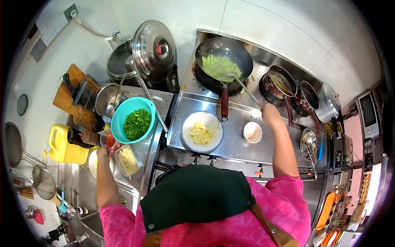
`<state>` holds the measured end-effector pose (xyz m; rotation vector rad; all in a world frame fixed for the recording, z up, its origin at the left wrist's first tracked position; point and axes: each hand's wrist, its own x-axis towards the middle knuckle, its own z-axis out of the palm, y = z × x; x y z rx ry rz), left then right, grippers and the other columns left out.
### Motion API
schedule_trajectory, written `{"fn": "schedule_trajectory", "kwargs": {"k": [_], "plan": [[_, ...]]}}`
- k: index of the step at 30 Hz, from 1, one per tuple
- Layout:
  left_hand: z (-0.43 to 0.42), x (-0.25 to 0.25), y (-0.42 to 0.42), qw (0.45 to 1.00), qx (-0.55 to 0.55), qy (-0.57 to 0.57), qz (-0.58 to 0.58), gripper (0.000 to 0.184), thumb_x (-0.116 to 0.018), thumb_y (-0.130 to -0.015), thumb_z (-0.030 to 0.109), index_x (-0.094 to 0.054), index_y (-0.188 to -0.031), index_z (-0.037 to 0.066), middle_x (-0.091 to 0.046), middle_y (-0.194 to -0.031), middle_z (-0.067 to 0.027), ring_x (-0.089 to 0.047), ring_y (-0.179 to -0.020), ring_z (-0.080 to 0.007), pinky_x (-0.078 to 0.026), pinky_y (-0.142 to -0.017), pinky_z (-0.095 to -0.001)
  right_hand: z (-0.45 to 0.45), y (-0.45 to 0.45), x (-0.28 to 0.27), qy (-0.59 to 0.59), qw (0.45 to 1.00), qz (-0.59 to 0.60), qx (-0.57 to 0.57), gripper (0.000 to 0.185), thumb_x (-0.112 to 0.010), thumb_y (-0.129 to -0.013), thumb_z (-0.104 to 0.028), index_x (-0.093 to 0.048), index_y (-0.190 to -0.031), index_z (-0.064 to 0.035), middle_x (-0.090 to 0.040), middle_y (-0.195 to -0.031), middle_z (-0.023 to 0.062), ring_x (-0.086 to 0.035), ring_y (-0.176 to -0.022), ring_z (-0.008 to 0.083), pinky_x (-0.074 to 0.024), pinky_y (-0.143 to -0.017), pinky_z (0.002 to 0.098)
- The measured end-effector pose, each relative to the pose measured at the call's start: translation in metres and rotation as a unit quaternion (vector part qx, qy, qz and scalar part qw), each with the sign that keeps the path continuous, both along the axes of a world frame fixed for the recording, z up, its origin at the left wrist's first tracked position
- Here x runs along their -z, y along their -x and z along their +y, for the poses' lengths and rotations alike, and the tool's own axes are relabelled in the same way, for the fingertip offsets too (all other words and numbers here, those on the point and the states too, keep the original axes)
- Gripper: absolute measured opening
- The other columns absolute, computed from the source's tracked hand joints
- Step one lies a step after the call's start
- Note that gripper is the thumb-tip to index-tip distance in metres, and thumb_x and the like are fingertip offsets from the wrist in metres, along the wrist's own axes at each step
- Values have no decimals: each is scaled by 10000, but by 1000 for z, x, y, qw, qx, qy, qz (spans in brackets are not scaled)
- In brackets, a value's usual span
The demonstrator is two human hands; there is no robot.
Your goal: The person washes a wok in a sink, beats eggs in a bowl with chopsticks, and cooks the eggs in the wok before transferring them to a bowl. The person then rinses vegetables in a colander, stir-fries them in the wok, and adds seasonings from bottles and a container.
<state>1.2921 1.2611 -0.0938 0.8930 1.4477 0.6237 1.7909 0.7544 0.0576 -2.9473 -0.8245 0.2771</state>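
My right hand is closed around the handle of a long metal spatula. Its far end rests among pale green sliced vegetables in a black wok on the stove. At the left counter, my left hand has its fingers drawn together by a small clear container of red-orange chopped food. Whether it grips that container or something else, I cannot tell. A white bowl lies partly under this hand. Beside it are a plastic tub of minced pale food and a turquoise colander of chopped greens.
A white plate of cooked egg and a small white cup sit on the steel ledge before the wok. Saucepans stand right, their handles jutting forward. A lidded pot, knives on a board and a yellow jug stand left.
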Motion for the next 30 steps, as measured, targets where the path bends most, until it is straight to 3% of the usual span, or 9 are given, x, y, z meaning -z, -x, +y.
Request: {"fn": "schedule_trajectory", "kwargs": {"k": [3,5,12,16,19,22,25,28,30], "plan": [[9,2,12,998,-32,-5,-55,72,-482,-743,46,-495,-693,-3,-532,-626,-107,-568,-519,-200,-490,-441,-245,38,-18,28,-25,998,10,50,407,-467,-785,-57,-507,-1179,-151,-570,-940,243,-568,-890,345,-443,-763,419],[3,-7,13,997,-13,-4,-79,97,-485,-746,54,-481,-655,19,-513,-600,-91,-560,-513,-198,-496,-461,-243,46,-24,48,-67,998,11,-6,419,-464,-779,-49,-504,-1181,-160,-574,-950,225,-570,-893,333,-447,-762,420],[-39,-54,42,989,-20,3,-147,36,-471,-744,43,-484,-716,25,-526,-627,-51,-545,-531,-137,-477,-476,-204,9,-1,0,16,999,-19,33,394,-500,-771,-67,-525,-1154,-154,-588,-938,206,-570,-883,344,-447,-771,429],[-65,-78,60,979,-61,20,-194,23,-465,-729,37,-486,-724,32,-550,-666,-54,-563,-572,-138,-502,-528,-198,53,-35,68,-190,981,7,20,363,-519,-794,-129,-527,-1154,-176,-585,-902,225,-568,-859,369,-443,-766,410],[-107,-120,45,973,-54,8,-225,26,-474,-722,41,-494,-738,34,-564,-696,-64,-572,-600,-147,-514,-564,-194,43,-22,51,-104,994,21,-10,383,-518,-794,-117,-516,-1168,-202,-585,-933,213,-566,-875,360,-443,-770,398],[-124,-120,42,959,4,43,-279,118,-509,-705,45,-511,-822,62,-575,-809,-68,-573,-667,-160,-508,-586,-196,7,2,-1,2,999,-40,14,434,-476,-784,-40,-527,-1170,-234,-592,-908,201,-590,-837,318,-453,-736,399],[-153,-129,9,960,41,55,-272,306,-535,-704,69,-503,-1008,58,-581,-864,-65,-572,-664,-148,-502,-587,-198,5,-14,16,23,997,-73,32,425,-484,-796,-79,-499,-1196,-222,-588,-958,182,-584,-856,316,-458,-742,394],[-175,-126,-24,924,121,110,-345,349,-561,-732,86,-476,-1070,64,-581,-914,-79,-598,-705,-170,-534,-585,-242,23,-22,38,6,998,-33,51,393,-493,-803,-104,-509,-1182,-206,-570,-1000,184,-573,-876,323,-456,-748,392],[-193,-130,-56,924,168,110,-325,377,-567,-745,106,-450,-1104,93,-557,-951,-69,-596,-707,-157,-534,-560,-243,37,18,23,-81,978,-182,-61,349,-521,-796,-104,-542,-1140,-162,-559,-1039,175,-559,-899,331,-456,-759,381]]}}
